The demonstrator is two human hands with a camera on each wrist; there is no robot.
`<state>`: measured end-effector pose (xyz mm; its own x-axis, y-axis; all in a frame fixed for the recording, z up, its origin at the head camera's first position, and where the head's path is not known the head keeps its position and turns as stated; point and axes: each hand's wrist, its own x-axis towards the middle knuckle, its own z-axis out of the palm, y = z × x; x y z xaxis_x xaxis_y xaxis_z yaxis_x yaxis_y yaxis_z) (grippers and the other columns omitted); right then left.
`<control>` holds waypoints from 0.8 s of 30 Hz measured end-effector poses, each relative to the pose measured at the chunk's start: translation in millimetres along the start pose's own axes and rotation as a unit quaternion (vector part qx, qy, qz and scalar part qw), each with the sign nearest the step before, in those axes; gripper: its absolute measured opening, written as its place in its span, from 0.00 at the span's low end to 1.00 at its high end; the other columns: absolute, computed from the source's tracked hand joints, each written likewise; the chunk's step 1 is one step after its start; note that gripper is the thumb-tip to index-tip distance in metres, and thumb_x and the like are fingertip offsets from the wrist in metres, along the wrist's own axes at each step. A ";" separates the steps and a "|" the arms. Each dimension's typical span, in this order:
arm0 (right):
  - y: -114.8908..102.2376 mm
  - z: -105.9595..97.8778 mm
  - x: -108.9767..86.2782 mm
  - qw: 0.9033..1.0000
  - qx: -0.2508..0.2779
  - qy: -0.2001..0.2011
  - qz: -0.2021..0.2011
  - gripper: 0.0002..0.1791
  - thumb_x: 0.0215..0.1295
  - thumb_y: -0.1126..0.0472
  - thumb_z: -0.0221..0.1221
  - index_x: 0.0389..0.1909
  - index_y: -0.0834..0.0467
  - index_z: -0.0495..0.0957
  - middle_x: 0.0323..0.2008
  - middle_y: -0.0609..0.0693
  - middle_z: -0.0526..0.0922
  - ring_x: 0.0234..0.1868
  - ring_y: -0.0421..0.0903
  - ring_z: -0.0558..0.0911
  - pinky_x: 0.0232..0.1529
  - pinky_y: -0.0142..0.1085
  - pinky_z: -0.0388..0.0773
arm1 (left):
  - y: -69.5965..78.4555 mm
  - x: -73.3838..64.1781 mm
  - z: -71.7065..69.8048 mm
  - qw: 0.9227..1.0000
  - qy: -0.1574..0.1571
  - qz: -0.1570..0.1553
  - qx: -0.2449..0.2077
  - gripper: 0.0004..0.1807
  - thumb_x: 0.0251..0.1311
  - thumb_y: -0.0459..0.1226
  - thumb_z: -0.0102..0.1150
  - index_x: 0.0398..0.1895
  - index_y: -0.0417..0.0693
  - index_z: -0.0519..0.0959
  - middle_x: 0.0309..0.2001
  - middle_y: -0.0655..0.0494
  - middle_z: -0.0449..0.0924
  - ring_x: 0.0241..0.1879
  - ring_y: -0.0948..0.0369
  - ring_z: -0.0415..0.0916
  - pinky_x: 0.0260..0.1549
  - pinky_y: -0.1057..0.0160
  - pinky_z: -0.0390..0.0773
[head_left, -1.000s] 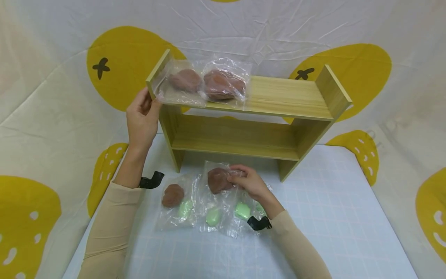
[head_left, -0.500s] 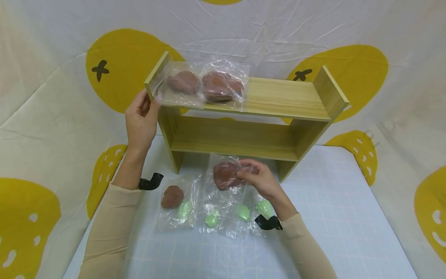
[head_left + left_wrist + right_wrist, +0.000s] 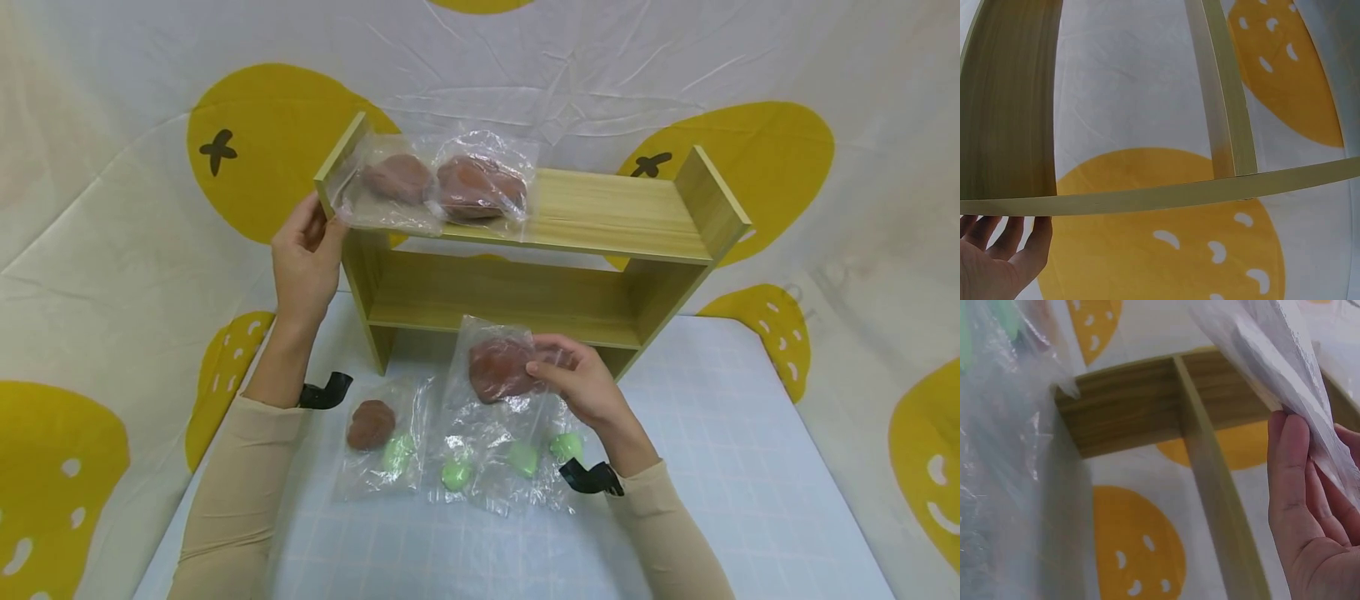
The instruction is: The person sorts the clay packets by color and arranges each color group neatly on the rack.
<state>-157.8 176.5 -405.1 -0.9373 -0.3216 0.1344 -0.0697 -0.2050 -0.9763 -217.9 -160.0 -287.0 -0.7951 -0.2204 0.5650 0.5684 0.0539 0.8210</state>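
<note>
My right hand (image 3: 596, 387) pinches the edge of a clear zip bag (image 3: 501, 371) with a reddish-brown lump in it. The bag is raised in front of the lower shelf board (image 3: 510, 296). In the right wrist view, thumb and fingers clasp the crumpled plastic bag (image 3: 1291, 369). My left hand (image 3: 306, 262) holds the left side of the wooden shelf (image 3: 626, 221), its thumb at the front edge near a bag corner. In the left wrist view, the fingertips (image 3: 1038, 234) meet the side panel (image 3: 1147, 197). Two bagged brown lumps (image 3: 397, 177) rest on the top board's left half.
On the light-blue cloth (image 3: 735, 467) lie several clear bags, one with a brown lump (image 3: 371, 425) and a pale green piece (image 3: 398, 452). More green pieces (image 3: 456, 473) show below the raised bag. A white curtain (image 3: 862, 250) with yellow shapes hangs behind.
My right hand has moved up and to the right with the bagged brown lump, lifting it over the lower board's front edge in view. The left hand stays on the shelf.
</note>
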 end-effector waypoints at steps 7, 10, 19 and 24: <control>-22.3 1.3 -1.6 0.998 -0.007 -0.024 -0.056 0.22 0.63 0.80 0.59 0.54 0.58 0.81 0.45 0.52 0.83 0.42 0.45 0.83 0.42 0.37 0.83 | 0.6 -0.6 -0.7 1.000 -0.001 -0.002 0.001 0.20 0.69 0.32 0.59 0.62 0.38 0.78 0.58 0.44 0.80 0.57 0.56 0.77 0.58 0.60 0.75; -33.8 0.3 -2.2 0.996 -0.015 -0.039 -0.080 0.21 0.63 0.80 0.59 0.54 0.60 0.81 0.46 0.54 0.83 0.43 0.46 0.82 0.42 0.37 0.83 | 0.4 -0.9 -1.1 1.000 -0.001 -0.002 0.002 0.20 0.69 0.32 0.59 0.62 0.37 0.78 0.58 0.44 0.80 0.57 0.56 0.77 0.58 0.60 0.75; -76.3 -1.8 -0.4 0.986 -0.063 -0.040 -0.148 0.18 0.63 0.77 0.62 0.54 0.65 0.80 0.44 0.54 0.84 0.40 0.46 0.82 0.41 0.35 0.83 | 0.9 -0.7 -1.0 1.000 -0.002 -0.003 -0.004 0.20 0.69 0.32 0.59 0.62 0.37 0.77 0.58 0.43 0.79 0.57 0.56 0.77 0.57 0.60 0.75; -99.0 -1.4 1.9 0.982 -0.065 -0.032 -0.175 0.18 0.63 0.78 0.62 0.55 0.70 0.78 0.44 0.55 0.83 0.40 0.47 0.82 0.41 0.35 0.83 | 1.3 -0.8 -0.6 1.000 -0.005 -0.006 -0.004 0.21 0.69 0.32 0.58 0.63 0.37 0.76 0.59 0.43 0.79 0.58 0.55 0.77 0.58 0.60 0.75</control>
<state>-153.1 197.5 -308.5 -0.8253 -0.3109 0.4714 -0.4299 -0.1953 -0.8815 -216.4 -160.3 -286.4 -0.8039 -0.2120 0.5557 0.5602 0.0438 0.8272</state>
